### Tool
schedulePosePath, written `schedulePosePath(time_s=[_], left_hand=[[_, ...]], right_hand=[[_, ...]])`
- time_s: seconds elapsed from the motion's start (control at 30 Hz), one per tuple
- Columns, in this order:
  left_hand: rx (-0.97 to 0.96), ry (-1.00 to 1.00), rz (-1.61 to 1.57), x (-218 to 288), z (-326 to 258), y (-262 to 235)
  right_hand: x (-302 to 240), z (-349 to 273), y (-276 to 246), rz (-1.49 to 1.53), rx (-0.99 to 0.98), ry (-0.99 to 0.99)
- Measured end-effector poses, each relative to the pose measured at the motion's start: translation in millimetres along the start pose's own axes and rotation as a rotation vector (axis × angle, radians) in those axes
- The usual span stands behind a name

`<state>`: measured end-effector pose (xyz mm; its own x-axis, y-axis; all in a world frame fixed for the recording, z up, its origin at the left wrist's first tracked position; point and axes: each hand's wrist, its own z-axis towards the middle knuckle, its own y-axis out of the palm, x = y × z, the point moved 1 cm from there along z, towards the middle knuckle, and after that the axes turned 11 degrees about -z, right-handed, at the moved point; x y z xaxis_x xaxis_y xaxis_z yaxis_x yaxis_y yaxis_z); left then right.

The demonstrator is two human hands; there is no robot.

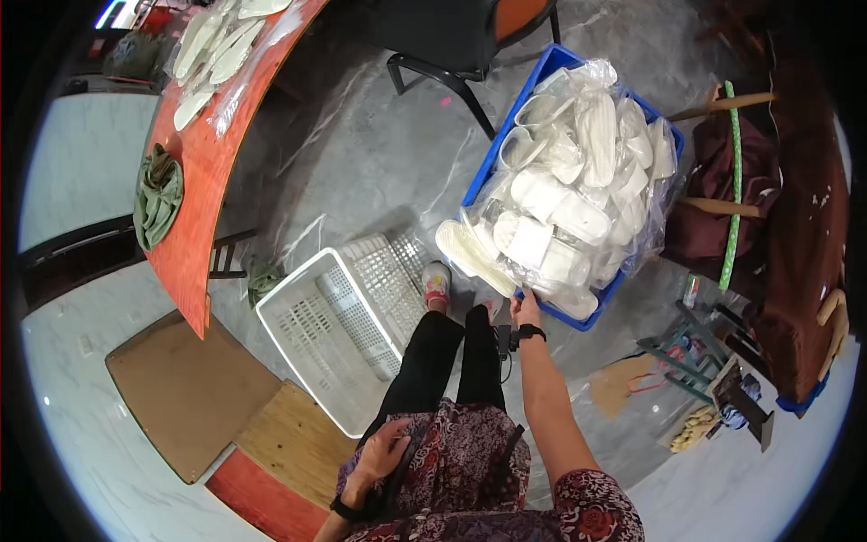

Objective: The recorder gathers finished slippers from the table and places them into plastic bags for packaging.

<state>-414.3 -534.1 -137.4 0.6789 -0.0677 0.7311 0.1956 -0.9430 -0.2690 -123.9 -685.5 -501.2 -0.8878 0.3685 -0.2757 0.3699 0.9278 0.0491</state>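
While the person stands over a grey marbled floor [361, 154], the right hand [525, 310] reaches forward and grips the near rim of a blue crate [542, 81], fingers curled over the edge beside the clear plastic liner [650, 226]. A black watch sits on that wrist. The crate lies on the floor ahead and to the right, filled with white shoe insoles [560, 203] heaped inside the liner, some spilling over its near left corner. The left hand [384, 452] rests against the person's own hip on the patterned top, fingers loosely bent and holding nothing. Just left of the feet stands an empty white slatted basket [316, 352], with a second one [393, 271] tucked behind it, touching it. An orange surface [203, 172] curves along the left, carrying more pale insoles [212, 54] at its far end and a green bundle [158, 199] at its edge. A black chair [433, 36] stands beyond the crate
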Motion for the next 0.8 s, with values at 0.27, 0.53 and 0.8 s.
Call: schedulePosePath(time_s=[0.27, 0.53, 0.8], left_hand=[[-0.028, 0.001, 0.042, -24, -16, -36], [-0.122, 0.000, 0.117, -32, -13, -83], [-0.196, -0.003, 0.285, -37, 3, -135]], right_hand=[[29, -7, -3, -0.006, 0.074, -0.028], [73, -15, 9, 0.109, 0.135, -0.096], [147, -36, 13, 0.238, 0.138, -0.130]])
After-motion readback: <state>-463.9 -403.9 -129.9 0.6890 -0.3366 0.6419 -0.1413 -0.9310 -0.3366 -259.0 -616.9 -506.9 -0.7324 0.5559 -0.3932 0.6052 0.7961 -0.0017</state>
